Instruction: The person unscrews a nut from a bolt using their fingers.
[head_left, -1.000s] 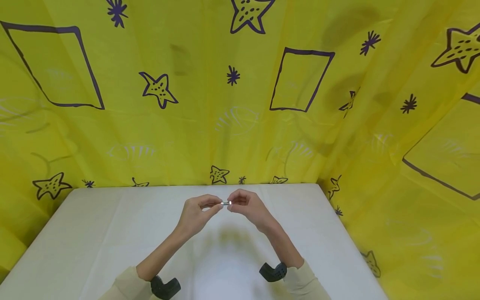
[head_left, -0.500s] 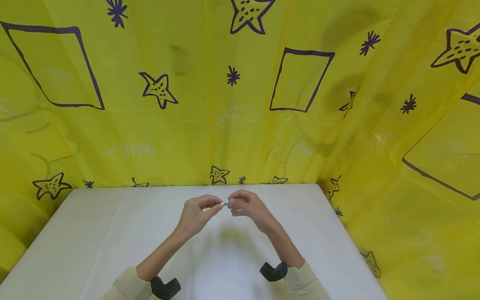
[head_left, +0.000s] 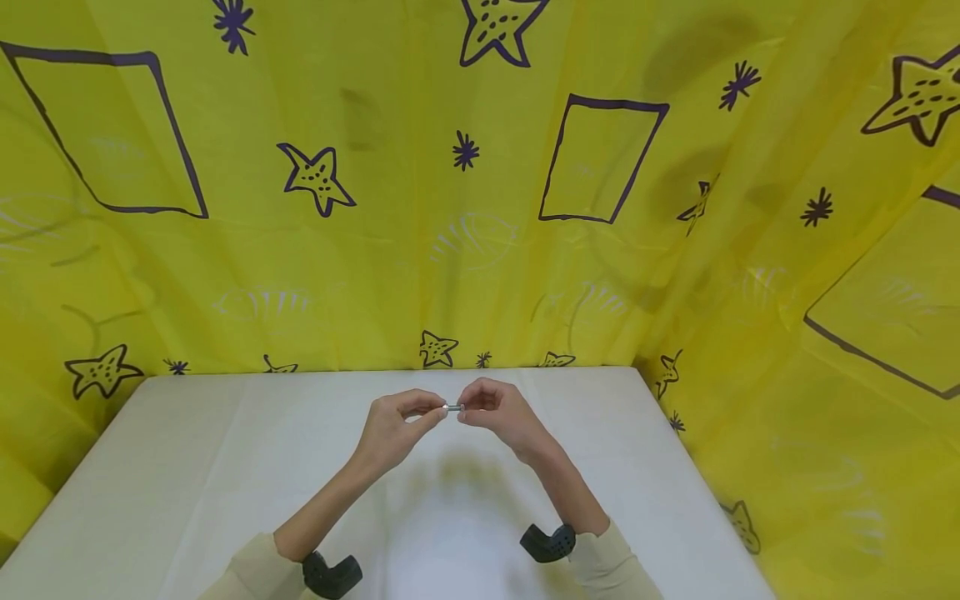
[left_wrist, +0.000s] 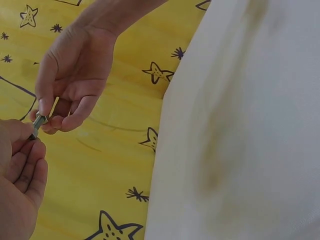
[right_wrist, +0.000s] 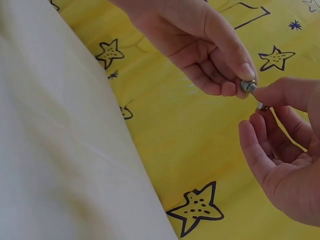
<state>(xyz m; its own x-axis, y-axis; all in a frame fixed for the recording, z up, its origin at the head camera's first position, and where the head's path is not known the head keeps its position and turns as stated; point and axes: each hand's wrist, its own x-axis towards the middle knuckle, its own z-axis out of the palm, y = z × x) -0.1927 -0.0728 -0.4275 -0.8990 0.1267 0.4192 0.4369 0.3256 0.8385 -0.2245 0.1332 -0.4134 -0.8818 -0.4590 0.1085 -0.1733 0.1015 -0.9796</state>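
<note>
Both hands meet over the far part of the white table, with a small silver bolt (head_left: pixel 453 407) lying level between them. My left hand (head_left: pixel 401 425) pinches its left end between thumb and fingers. In the right wrist view a round metal collar (right_wrist: pixel 247 86) and some screw thread show at the left fingertips. My right hand (head_left: pixel 498 414) has thumb and fingertips at the other end, where a hex-shaped metal piece (right_wrist: pixel 263 106) shows between them. Which end is the head and which a nut, I cannot tell. The fingers hide part of both ends.
A white-covered table (head_left: pixel 300 500) extends below the hands, their soft shadow on it. Behind and to the right hangs a yellow curtain (head_left: pixel 390 275) with dark starfish drawings. Black curved devices (head_left: pixel 332 575) sit at both wrists.
The right fingers shifted over their end of the bolt, covering it half a second ago, and are now back with thumb and fingers apart around it. The left hand keeps its grip.
</note>
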